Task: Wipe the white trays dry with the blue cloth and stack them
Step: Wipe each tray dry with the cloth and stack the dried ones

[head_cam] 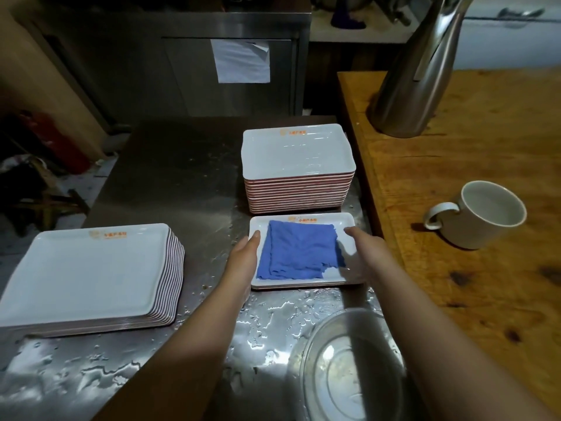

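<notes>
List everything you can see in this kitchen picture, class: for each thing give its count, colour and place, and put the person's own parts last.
tray with cloth: one, white, steel counter, centre
blue cloth: one, folded, lying in that tray
far tray stack: one, white, behind it
left tray stack: one, white, counter's left
steel counter: one, grey, wet at the near end
metal bowl: one, silver, near right
mug: one, white, wooden table
wooden table: one, brown, right
jug: one, silver, table's far end
paper sheet: one, white, steel cabinet
left hand: tray's left edge
right hand: tray's right edge

One head-worn wide-angle view looks forward and down, close over the wet steel counter.
</notes>
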